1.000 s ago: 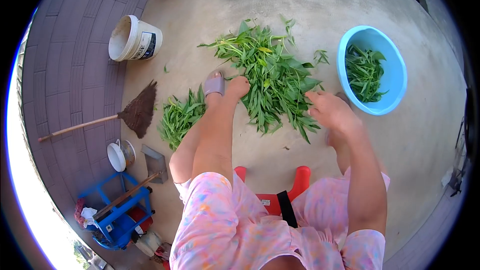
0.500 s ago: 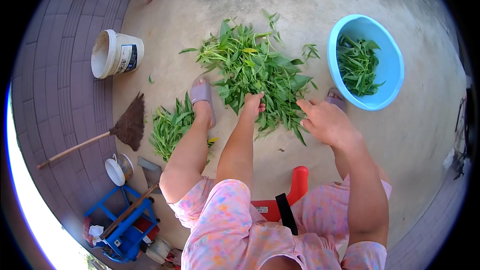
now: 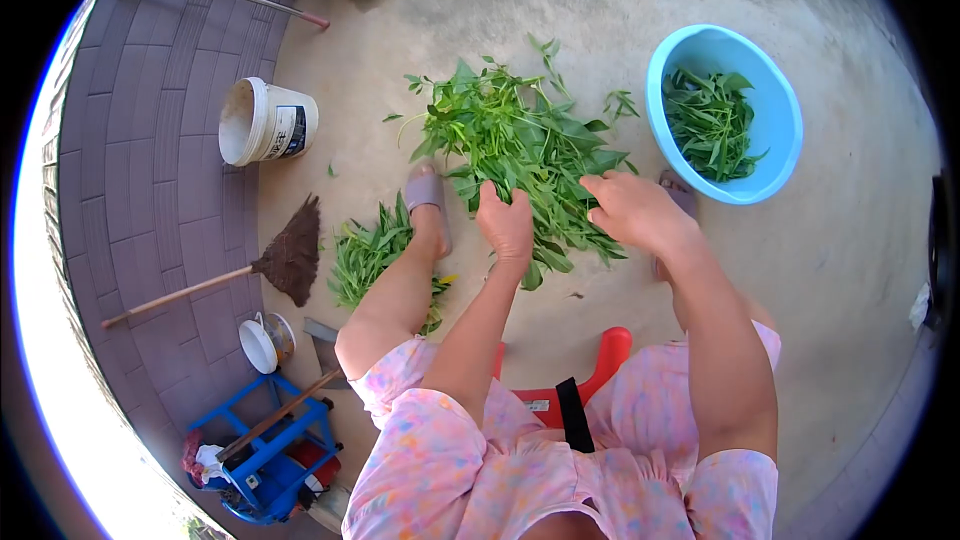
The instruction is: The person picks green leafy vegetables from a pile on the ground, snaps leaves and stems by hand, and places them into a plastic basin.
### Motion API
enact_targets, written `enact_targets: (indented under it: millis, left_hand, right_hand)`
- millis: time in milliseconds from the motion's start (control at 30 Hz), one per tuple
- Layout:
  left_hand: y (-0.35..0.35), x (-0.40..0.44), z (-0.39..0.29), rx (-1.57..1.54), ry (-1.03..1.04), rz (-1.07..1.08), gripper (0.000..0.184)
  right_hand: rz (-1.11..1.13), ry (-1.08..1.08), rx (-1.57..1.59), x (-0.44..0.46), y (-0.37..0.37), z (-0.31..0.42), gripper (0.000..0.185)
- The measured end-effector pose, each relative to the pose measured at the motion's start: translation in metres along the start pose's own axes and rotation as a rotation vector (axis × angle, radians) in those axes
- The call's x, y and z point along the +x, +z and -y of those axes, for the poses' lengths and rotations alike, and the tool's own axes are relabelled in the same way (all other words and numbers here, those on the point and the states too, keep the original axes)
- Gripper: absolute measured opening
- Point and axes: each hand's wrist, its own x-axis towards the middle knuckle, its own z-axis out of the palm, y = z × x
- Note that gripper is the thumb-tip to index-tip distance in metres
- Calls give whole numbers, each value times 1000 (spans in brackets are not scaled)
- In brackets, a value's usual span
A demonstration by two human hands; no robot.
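A loose pile of water spinach lies on the concrete floor between my feet. My left hand is closed at the pile's near edge, around greens that are mostly hidden by the fingers. At the pile's right side, my right hand has its fingers curled in on the leaves, thumb and forefinger close together. A light blue basin stands beyond the right hand, with picked greens inside it. Beside my left foot is a smaller heap of greens, partly covered by my leg.
A white bucket lies on its side by the tiled wall. Below it are a broom, a small white pail and a blue frame with things in it. I sit over a red stool.
My left hand has turned over, knuckles up, at the pile's near edge. My right hand has moved slightly up and left. The whole view has shifted a little, showing more of the left side.
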Motion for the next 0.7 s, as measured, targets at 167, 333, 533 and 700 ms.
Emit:
enact_targets:
  millis: [167,333,533,700]
  left_hand:
    - [-10,-63,20,443,256,109,32]
    - [-4,-76,106,693,9,487,33]
    - [-3,-30,127,457,-425,650,15]
    - [19,21,153,369,-230,193,15]
  right_hand:
    - [63,29,15,0,-5,2,31]
    - [97,23,28,0,-5,-1,38]
    - [113,55,53,1,-8,-2,40]
    - [-7,0,-36,1,1,-4,24]
